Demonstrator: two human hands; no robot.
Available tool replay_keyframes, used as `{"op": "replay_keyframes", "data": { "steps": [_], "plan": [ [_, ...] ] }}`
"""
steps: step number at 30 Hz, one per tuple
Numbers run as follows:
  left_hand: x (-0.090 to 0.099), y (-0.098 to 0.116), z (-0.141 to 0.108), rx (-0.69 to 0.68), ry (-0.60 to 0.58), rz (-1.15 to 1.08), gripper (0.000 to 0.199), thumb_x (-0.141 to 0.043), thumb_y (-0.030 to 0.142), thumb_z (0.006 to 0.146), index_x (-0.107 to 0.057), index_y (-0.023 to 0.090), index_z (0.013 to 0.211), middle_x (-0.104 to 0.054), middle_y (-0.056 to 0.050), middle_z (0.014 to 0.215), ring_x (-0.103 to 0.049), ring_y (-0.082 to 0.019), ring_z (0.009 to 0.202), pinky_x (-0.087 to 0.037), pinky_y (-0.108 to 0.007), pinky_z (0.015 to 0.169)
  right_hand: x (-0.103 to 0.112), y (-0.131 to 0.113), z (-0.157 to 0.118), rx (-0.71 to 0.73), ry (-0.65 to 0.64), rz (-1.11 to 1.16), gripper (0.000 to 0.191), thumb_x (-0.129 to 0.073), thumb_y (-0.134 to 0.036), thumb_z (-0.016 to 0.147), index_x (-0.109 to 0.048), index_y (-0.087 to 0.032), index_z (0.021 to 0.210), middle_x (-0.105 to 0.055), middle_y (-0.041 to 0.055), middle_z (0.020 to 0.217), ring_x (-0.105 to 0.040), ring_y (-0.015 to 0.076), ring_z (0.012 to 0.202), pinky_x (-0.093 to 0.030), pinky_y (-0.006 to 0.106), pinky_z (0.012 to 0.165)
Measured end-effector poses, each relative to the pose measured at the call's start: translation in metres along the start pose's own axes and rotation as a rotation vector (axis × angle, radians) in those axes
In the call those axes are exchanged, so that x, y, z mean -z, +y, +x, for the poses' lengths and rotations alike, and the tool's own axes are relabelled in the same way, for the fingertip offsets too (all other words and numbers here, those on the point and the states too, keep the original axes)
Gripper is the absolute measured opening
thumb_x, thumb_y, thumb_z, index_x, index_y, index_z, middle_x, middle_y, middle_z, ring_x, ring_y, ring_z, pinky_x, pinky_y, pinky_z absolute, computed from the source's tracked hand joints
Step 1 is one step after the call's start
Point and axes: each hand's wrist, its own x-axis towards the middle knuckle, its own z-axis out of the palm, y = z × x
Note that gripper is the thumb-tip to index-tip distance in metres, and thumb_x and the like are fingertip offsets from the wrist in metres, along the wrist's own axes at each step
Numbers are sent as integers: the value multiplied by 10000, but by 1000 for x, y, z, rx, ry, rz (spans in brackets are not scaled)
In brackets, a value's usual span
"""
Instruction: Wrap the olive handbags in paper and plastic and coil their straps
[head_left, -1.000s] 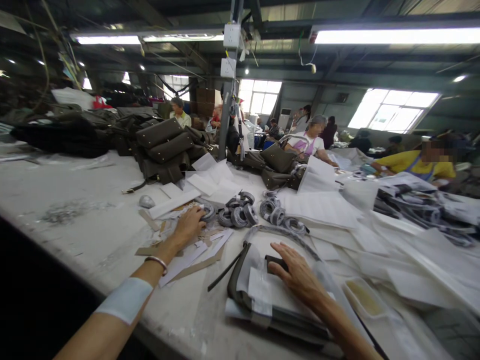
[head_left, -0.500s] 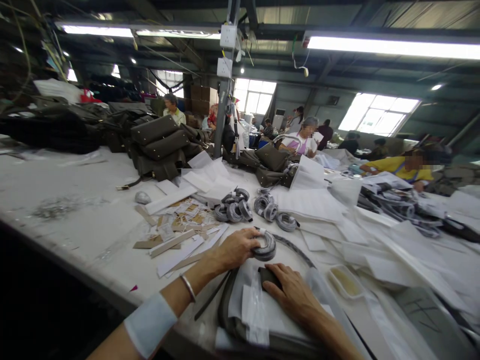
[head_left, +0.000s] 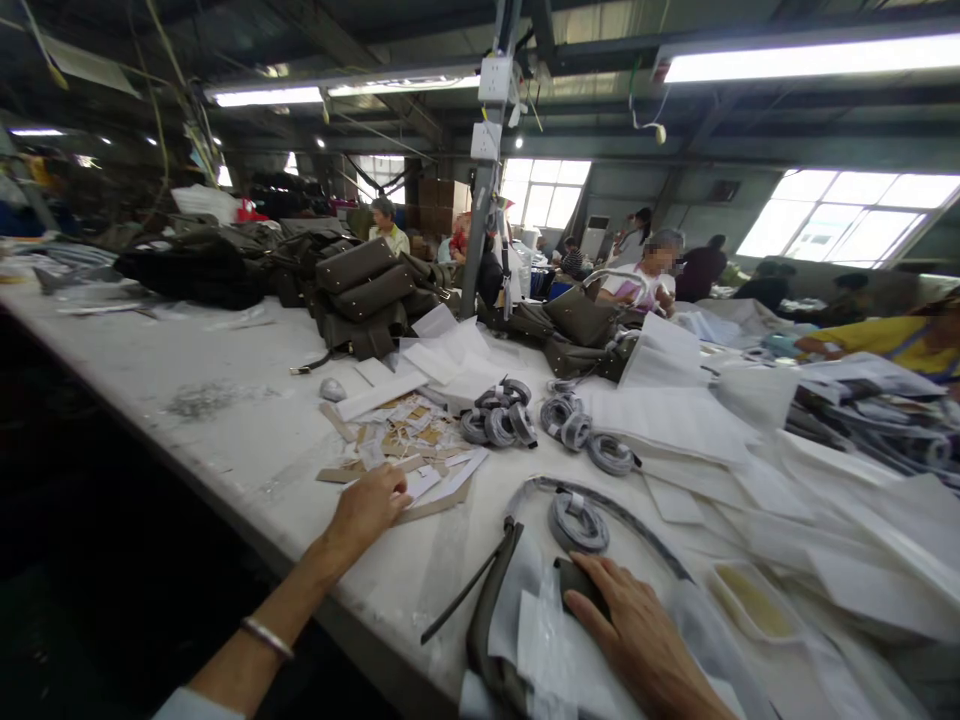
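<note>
My left hand (head_left: 379, 500) is over the pile of card strips (head_left: 450, 490), its fingers curled together. Whatever they pinch is hidden. My right hand (head_left: 637, 620) lies with outstretched fingers over a dark flap (head_left: 577, 585) on a dark olive bag (head_left: 491, 610), which is partly covered with white sheet and clear plastic. Just beyond that hand sits a coiled, plastic-wrapped strap (head_left: 577, 522) with a white band. A wrapped handle (head_left: 630, 515) arches from the bag around the coil. One narrow dark strap (head_left: 461, 590) sticks out to the left.
Several wrapped coils (head_left: 499, 415) sit mid-table. Dark bags (head_left: 364, 285) are heaped behind, beside a metal post (head_left: 480, 230). White foam sheets (head_left: 675, 415) and a clear tub (head_left: 757, 600) lie on the right. The table edge (head_left: 247, 530) runs along the left. Other people work farther back.
My left hand has let go of the coiled strap and moved left to the card strips. The coil now lies beyond the bag. My right hand remains on the flap; the view has shifted left.
</note>
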Motion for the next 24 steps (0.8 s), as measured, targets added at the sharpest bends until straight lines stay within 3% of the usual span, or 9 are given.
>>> {"op": "replay_keyframes", "data": {
  "steps": [2, 4, 8, 13, 20, 24],
  "plan": [
    [4, -17, -9, 53, -43, -11, 64, -611, 252, 822, -633, 205, 860, -651, -16, 926, -614, -177, 877, -439, -266, 752, 0, -1, -1, 7, 9, 11, 501, -467, -506, 919, -585, -249, 1333, -579, 70, 1360, -521, 299, 1247, -358, 455, 1072],
    [4, -20, -16, 45, -77, -27, 100, -634, 262, 808, -633, 215, 895, -652, -5, 948, -614, -169, 888, -441, -257, 768, 1, -2, -2, 14, 23, 22, 495, -467, -501, 920, -591, -246, 1326, -584, 74, 1353, -528, 296, 1236, -362, 448, 1063],
    [-7, 10, -17, -111, -77, 144, 126, -618, 224, 853, -649, 208, 975, -651, -39, 1058, -602, -192, 1021, -453, -280, 888, 2, -4, -3, 7, 31, 31, 504, -468, -499, 921, -585, -236, 1335, -585, 85, 1348, -525, 295, 1234, -354, 445, 1068],
    [-23, 47, -11, -153, -90, 298, 309, -432, -27, 849, -679, 81, 1000, -665, -172, 1044, -624, -282, 1032, -500, -386, 878, 5, -6, -3, -2, 21, 42, 505, -478, -487, 924, -584, -217, 1337, -581, 94, 1352, -520, 293, 1235, -347, 436, 1068],
    [-17, 43, -4, -226, -117, 364, 394, -356, -72, 835, -684, 67, 1003, -691, -185, 1019, -665, -303, 994, -525, -407, 837, 6, -12, -6, 17, 104, 97, 435, -549, -448, 898, -633, -231, 1265, -635, 90, 1265, -572, 286, 1150, -377, 433, 1027],
    [-6, 46, 1, -199, -74, 354, 330, -353, 43, 916, -649, 90, 1055, -710, -167, 961, -690, -315, 928, -525, -409, 776, 6, -7, -6, 42, 235, 209, 412, -596, -399, 861, -649, -235, 1235, -651, 87, 1236, -568, 281, 1165, -389, 432, 1035]
  ]
}}
